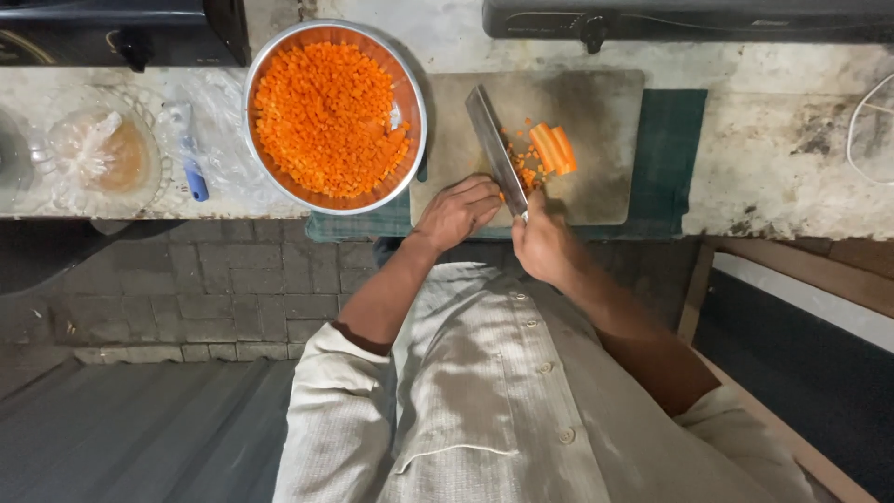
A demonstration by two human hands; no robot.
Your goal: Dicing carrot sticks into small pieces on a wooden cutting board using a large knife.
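My right hand [545, 244] grips the handle of a large knife [494, 144]. Its blade lies slanted across a grey cutting board [596, 102]. Just right of the blade lie a few orange carrot sticks [554, 149] and small diced carrot bits [523, 172]. My left hand [456, 212] rests at the board's near edge, left of the blade, with its fingers curled and nothing visible in them. Left of the board stands a steel bowl [256, 84] heaped with diced carrot [326, 116].
A green cloth [670, 140] lies under the board on a worn white counter [792, 158]. At the left are a glass bowl [56, 191] holding a plastic bag and a blue-handled peeler [191, 168]. Black stoves [112, 28] line the back. A white cable [861, 121] lies far right.
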